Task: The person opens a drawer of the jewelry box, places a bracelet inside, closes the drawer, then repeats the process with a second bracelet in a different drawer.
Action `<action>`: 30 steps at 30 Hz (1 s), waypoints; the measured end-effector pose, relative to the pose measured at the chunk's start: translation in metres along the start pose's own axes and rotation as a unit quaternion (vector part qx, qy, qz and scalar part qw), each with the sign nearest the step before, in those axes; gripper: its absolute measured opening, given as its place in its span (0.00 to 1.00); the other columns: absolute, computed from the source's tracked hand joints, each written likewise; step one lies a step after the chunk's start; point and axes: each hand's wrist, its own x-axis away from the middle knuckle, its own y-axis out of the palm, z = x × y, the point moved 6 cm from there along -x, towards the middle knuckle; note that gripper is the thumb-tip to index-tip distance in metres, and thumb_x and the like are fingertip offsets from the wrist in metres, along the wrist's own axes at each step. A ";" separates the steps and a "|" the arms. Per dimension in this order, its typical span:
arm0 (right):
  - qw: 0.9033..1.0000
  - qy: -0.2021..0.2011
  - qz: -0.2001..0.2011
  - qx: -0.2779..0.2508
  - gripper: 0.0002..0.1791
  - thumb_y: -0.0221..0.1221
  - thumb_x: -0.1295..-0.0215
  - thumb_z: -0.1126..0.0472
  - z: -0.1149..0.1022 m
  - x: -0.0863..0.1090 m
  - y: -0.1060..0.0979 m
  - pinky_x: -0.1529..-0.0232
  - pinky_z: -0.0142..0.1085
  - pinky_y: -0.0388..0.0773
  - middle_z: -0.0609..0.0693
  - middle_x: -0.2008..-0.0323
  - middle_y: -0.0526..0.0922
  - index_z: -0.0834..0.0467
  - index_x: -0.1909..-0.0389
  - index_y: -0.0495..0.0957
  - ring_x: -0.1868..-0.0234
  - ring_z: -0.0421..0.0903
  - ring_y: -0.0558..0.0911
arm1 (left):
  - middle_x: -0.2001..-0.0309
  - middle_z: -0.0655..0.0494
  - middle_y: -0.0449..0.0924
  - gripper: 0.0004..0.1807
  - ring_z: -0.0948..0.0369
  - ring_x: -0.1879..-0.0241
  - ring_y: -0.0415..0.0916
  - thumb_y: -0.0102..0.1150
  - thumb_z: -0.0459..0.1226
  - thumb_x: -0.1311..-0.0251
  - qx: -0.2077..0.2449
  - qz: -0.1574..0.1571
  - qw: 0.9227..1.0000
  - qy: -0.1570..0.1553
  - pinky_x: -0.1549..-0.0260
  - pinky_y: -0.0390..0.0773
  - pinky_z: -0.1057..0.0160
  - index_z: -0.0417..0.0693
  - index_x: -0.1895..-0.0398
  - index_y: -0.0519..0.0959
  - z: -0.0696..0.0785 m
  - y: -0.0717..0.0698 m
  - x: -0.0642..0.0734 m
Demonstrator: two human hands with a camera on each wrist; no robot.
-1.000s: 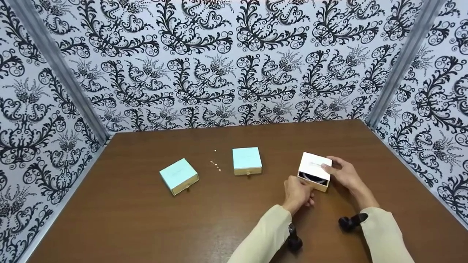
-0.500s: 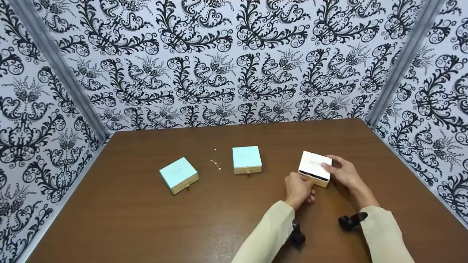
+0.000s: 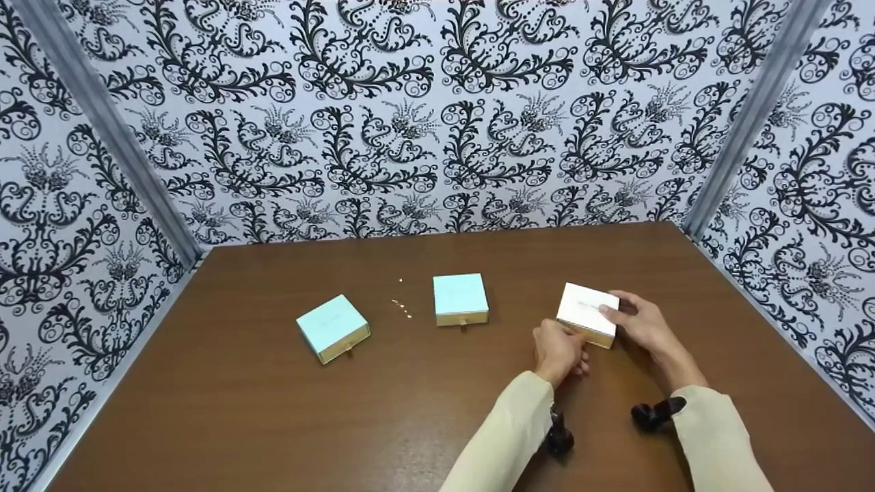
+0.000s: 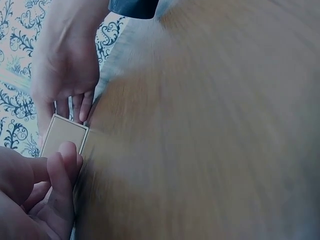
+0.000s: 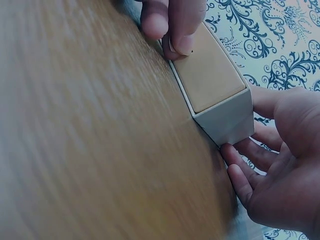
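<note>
A small white slide-out drawer box [image 3: 586,305] lies on the brown table at the right, its tan drawer front [image 5: 212,72] flush with the sleeve. My left hand [image 3: 558,350] is at that front, finger and thumb pinching the little pull tab, which the fingers mostly cover in the right wrist view. From the far right side my right hand [image 3: 646,329] holds the sleeve, thumb on the lid and the other fingers along the side and back. In the left wrist view the box [image 4: 64,134] shows between both hands. Its contents are hidden.
Two mint-green drawer boxes with tan fronts sit further left: one box [image 3: 460,298] near the middle, another box [image 3: 333,328] turned at an angle. Several tiny pale bits [image 3: 402,309] lie between them. Patterned walls [image 3: 437,137] enclose the table [image 3: 328,424].
The drawer, partly out a second ago with a dark round thing showing inside, has slid fully into the white sleeve. My left hand moved slightly forward with it; my right hand stayed put.
</note>
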 end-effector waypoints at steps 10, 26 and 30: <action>1.000 -0.017 0.006 0.025 0.39 0.57 0.27 0.46 -0.002 -0.001 -0.002 0.42 0.37 0.69 0.72 0.32 0.67 0.67 0.27 0.60 0.32 0.65 0.70 | 0.89 0.43 0.80 0.12 0.63 0.97 0.67 0.65 0.26 0.42 0.010 0.008 1.000 0.011 0.98 0.69 0.67 0.34 0.83 0.84 0.003 0.002 0.000; 1.000 0.001 0.017 0.014 0.43 0.59 0.30 0.42 0.004 -0.001 -0.007 0.49 0.27 0.70 0.71 0.32 0.68 0.65 0.26 0.59 0.37 0.58 0.73 | 0.93 0.50 0.74 0.14 0.61 0.97 0.67 0.66 0.29 0.41 -0.027 -0.046 0.999 0.007 0.97 0.72 0.62 0.32 0.84 0.82 0.006 -0.006 0.001; 0.999 0.002 0.010 0.034 0.46 0.57 0.30 0.39 0.000 -0.001 -0.008 0.34 0.45 0.68 0.72 0.28 0.62 0.64 0.24 0.55 0.30 0.65 0.67 | 0.95 0.56 0.70 0.17 0.63 0.97 0.68 0.61 0.29 0.38 -0.071 -0.044 0.995 0.044 0.96 0.73 0.64 0.31 0.86 0.81 0.014 -0.025 -0.005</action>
